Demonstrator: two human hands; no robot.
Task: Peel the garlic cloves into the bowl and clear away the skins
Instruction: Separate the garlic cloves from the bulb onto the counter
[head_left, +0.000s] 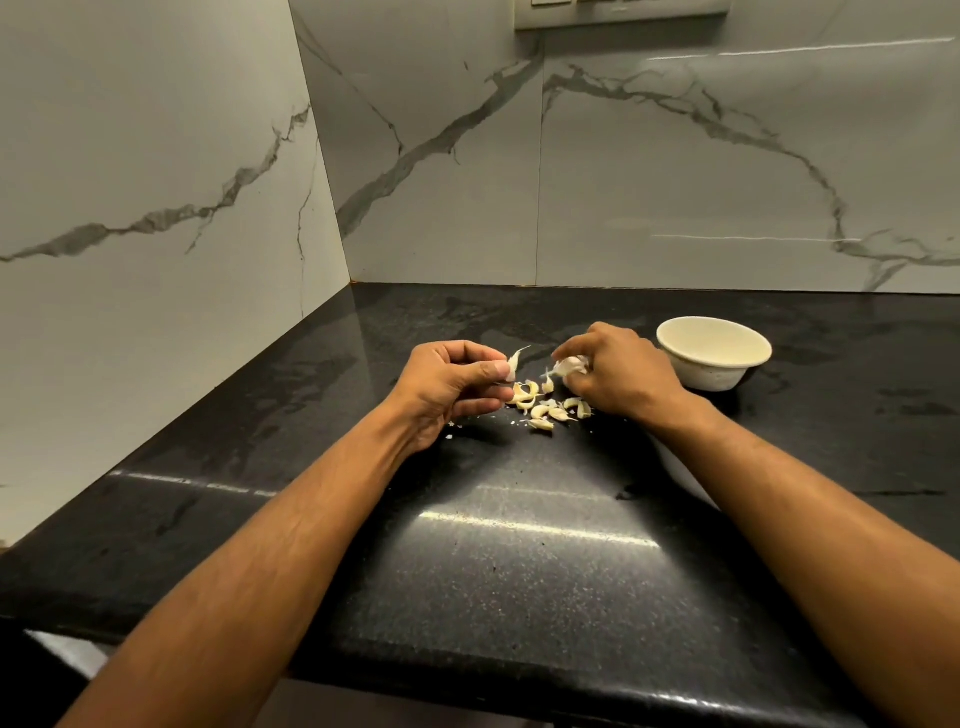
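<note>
Several unpeeled garlic cloves (548, 408) lie in a small heap on the black counter (519, 571) between my hands. My left hand (449, 387) pinches one clove (514, 361) by thumb and fingers, its papery tip pointing up. My right hand (615, 371) grips a clump of garlic (569, 366) just above the heap. A cream bowl (714, 351) stands right of my right hand; its inside looks bare. Tiny white skin flakes (454, 428) lie near my left wrist.
Marble-patterned walls close the counter at the back and left, meeting in a corner. A white object (680, 475) shows partly under my right forearm. The counter's front edge runs across the bottom of the view.
</note>
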